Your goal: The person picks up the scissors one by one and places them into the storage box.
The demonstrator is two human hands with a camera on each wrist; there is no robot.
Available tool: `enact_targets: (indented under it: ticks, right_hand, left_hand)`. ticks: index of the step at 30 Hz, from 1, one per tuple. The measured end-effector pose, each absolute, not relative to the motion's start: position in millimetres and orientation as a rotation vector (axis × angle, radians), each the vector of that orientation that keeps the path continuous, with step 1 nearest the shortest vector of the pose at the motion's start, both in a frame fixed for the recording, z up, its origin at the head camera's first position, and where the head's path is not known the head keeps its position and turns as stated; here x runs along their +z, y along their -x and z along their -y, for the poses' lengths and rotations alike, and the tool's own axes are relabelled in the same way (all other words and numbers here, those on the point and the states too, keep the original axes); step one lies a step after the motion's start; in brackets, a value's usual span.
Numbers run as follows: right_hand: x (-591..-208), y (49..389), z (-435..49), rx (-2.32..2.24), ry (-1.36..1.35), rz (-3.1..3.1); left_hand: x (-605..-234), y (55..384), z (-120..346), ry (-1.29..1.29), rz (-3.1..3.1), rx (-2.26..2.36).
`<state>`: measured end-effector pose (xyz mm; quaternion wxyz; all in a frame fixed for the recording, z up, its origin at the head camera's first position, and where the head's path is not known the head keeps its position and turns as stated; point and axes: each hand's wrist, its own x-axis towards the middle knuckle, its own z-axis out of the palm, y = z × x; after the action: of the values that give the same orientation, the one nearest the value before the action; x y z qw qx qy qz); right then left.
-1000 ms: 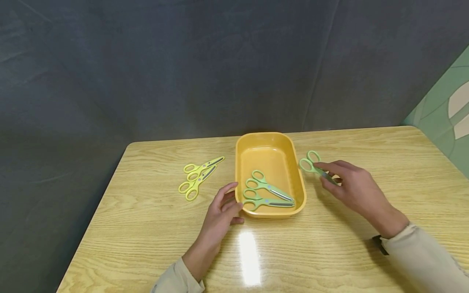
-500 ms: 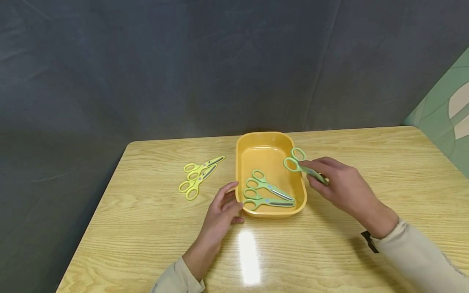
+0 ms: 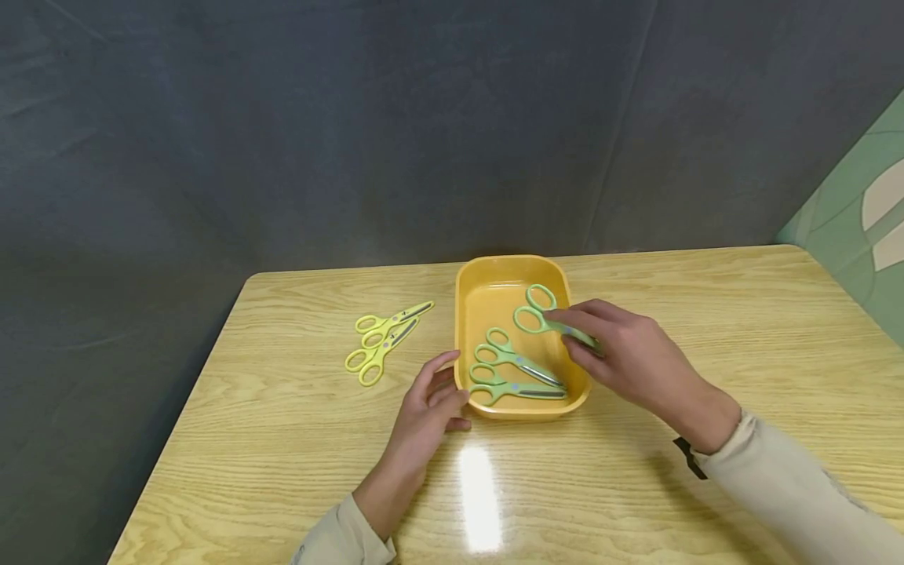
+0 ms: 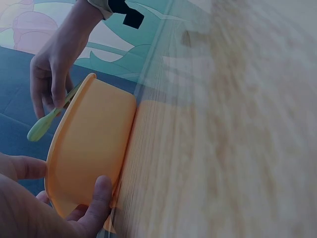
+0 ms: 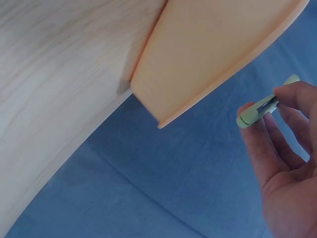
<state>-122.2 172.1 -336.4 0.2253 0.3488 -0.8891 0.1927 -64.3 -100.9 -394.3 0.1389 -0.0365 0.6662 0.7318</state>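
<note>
Between thumb and fingers my right hand (image 3: 628, 349) pinches a pair of green scissors (image 3: 534, 308) by the blade end. The handle loops point left, held above an orange-yellow plastic tray (image 3: 473, 271). Inside, two more pairs of green scissors, an upper pair (image 3: 504, 353) and a lower pair (image 3: 519, 390), lie near the front. My left hand (image 3: 417, 424) holds the tray's near left corner, thumb and fingers against its rim and outer wall. The left wrist view shows these fingers on the tray's side (image 4: 99, 129). The right wrist view shows the pinched scissors (image 5: 257, 111) apart from the tray.
Left of the tray, two pairs of yellow scissors, one farther (image 3: 395, 320) and one nearer (image 3: 381, 353), lie overlapping on the wooden table (image 3: 268, 439). A dark cloth (image 3: 452, 141) hangs behind the table's back edge. A green patterned surface (image 3: 854, 212) stands at the right.
My right hand has carried the green scissors leftward, from beside the tray, across its right rim, to above its inside. The left hand has stayed at the corner.
</note>
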Motion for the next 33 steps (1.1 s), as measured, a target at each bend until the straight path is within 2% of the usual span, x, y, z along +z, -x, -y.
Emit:
enact_targets:
  ticks: [33]
  right_hand:
    - [-366, 127, -129, 0.574, -1.039, 2.753]
  left_hand:
    - [-395, 65, 102, 0.109, -1.912, 2.122]
